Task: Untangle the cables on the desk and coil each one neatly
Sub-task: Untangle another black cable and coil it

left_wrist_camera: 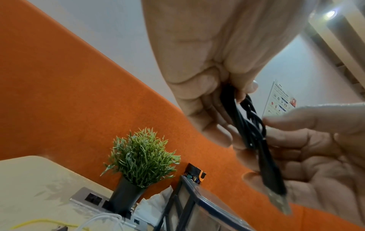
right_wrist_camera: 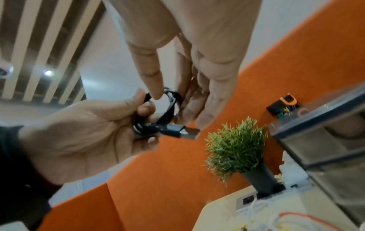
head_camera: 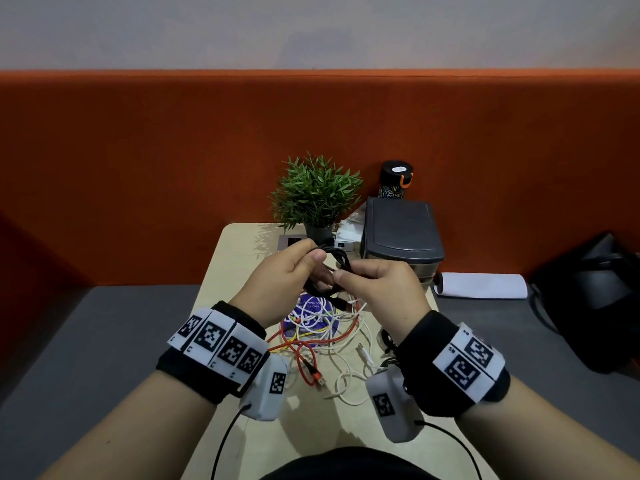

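Both hands are raised above the worktop (head_camera: 239, 258), working a coiled black cable (head_camera: 332, 268). The left hand (head_camera: 287, 282) grips the coil between thumb and curled fingers; the right hand (head_camera: 384, 292) pinches the bundle near its plug (right_wrist_camera: 183, 132). Below them, white cables (head_camera: 349, 344) and a red cable (head_camera: 304, 362) lie tangled on the worktop, near a potted plant (head_camera: 317, 195).

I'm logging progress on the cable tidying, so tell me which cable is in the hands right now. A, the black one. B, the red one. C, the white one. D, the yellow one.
A: both the left hand and the right hand hold the coiled black cable above the desk, while the red cable and the white cable lie tangled on it.
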`<control>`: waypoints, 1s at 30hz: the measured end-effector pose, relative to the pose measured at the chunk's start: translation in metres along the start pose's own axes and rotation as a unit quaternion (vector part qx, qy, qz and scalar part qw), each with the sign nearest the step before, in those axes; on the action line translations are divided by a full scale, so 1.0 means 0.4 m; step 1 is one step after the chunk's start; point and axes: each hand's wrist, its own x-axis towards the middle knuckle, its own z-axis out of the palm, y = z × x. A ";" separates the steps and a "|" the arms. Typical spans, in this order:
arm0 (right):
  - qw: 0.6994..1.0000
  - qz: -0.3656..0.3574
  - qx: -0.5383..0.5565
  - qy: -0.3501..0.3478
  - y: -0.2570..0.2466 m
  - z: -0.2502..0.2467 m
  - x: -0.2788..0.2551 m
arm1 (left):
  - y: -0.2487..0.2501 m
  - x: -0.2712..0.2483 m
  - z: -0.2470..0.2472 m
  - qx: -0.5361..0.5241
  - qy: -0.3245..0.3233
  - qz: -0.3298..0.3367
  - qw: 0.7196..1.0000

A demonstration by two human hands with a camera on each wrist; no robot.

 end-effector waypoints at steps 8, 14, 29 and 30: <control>0.999 0.048 0.018 0.016 0.024 0.016 0.013 | 0.018 -0.001 0.006 0.176 -0.009 0.059 0.982; 0.994 0.071 0.075 -0.023 0.024 0.027 0.006 | 0.017 -0.001 0.001 0.295 0.036 0.106 0.949; 0.984 0.054 -0.021 -0.167 0.012 -0.015 0.019 | 0.022 -0.001 -0.004 0.174 -0.030 0.043 0.983; 0.988 0.050 -0.012 -0.142 0.019 -0.010 0.019 | 0.021 -0.001 -0.003 0.160 -0.025 0.041 0.986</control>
